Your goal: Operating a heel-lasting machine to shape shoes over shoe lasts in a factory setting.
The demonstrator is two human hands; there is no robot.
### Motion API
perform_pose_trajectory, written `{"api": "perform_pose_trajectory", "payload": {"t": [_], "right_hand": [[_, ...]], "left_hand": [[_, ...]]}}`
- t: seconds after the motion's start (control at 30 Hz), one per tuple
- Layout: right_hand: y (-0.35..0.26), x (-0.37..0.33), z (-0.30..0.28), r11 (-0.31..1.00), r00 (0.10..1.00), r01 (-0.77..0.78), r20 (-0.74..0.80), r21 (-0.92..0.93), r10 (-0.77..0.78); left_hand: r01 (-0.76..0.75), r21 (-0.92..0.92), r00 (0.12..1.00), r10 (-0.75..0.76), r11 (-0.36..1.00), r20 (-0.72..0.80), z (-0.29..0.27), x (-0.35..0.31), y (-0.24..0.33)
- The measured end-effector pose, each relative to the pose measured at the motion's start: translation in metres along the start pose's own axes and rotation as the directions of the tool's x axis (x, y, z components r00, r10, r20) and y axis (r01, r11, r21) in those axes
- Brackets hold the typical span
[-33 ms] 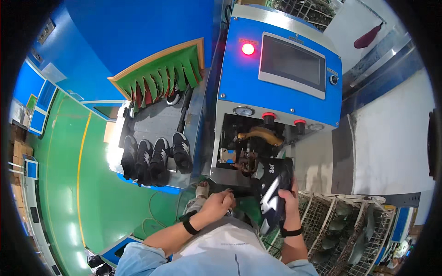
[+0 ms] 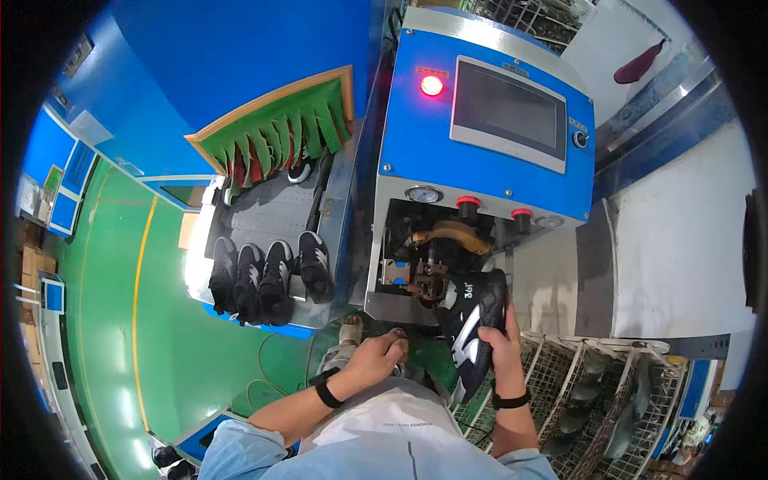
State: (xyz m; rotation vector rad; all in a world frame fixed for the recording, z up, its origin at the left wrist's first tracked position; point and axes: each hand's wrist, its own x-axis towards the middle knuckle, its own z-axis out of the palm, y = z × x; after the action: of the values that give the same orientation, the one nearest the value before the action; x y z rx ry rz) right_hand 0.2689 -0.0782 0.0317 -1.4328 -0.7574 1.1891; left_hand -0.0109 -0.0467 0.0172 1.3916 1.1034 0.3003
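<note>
Right hand (image 2: 502, 344) grips one black-and-white sneaker (image 2: 470, 332), thumb across its side and fingers behind, while the left hand (image 2: 374, 364) is loosely curled; whether it holds anything cannot be told. The sneaker is held toe down just below a blue-fronted machine (image 2: 416, 144), its heel end beside the machine's metal mechanism (image 2: 428, 280); whether the two touch is unclear. The machine's panel carries one lit red lamp (image 2: 431, 85), one dark touchscreen (image 2: 508, 112), two red-collared knobs (image 2: 468, 208) and two round gauges (image 2: 424, 194). To the left, four similar sneakers (image 2: 276, 276) stand in a row on a conveyor (image 2: 268, 210), with a fifth (image 2: 300, 171) partly hidden under a green strip curtain (image 2: 296, 128). A wire rack (image 2: 596, 345) stands at the right.

Compared with the earlier frame, the held sneaker has turned slightly, and the left hand and the row of four are virtually unchanged. The left forearm angles in toward the lap; the right forearm reaches up from the lower edge, wrist nearly straight. Each wrist wears one black band (image 2: 326, 392).
</note>
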Motion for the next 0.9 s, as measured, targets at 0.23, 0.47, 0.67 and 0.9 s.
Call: {"api": "perform_pose_trajectory", "payload": {"t": [0.23,0.47,0.67,0.9], "right_hand": [[-0.026,0.057,0.038,0.909,0.999,0.038,-0.002,-0.415,-0.043],[-0.009,0.092,0.089,0.221,0.996,0.003,0.023,-0.975,0.089],[0.002,0.101,0.105,0.253,0.999,-0.046,-0.05,-0.966,-0.008],[0.02,0.081,0.103,0.321,0.993,-0.03,-0.064,-0.947,-0.097]], "left_hand": [[-0.028,0.159,0.993,0.045,0.987,-0.106,-0.024,0.011,-0.021],[0.027,0.171,0.998,-0.018,0.985,-0.054,-0.034,0.019,-0.058],[0.112,0.115,0.989,-0.099,0.987,-0.114,-0.047,0.024,-0.065],[0.1,0.015,0.982,-0.096,0.995,-0.161,-0.063,0.04,-0.085]]}}
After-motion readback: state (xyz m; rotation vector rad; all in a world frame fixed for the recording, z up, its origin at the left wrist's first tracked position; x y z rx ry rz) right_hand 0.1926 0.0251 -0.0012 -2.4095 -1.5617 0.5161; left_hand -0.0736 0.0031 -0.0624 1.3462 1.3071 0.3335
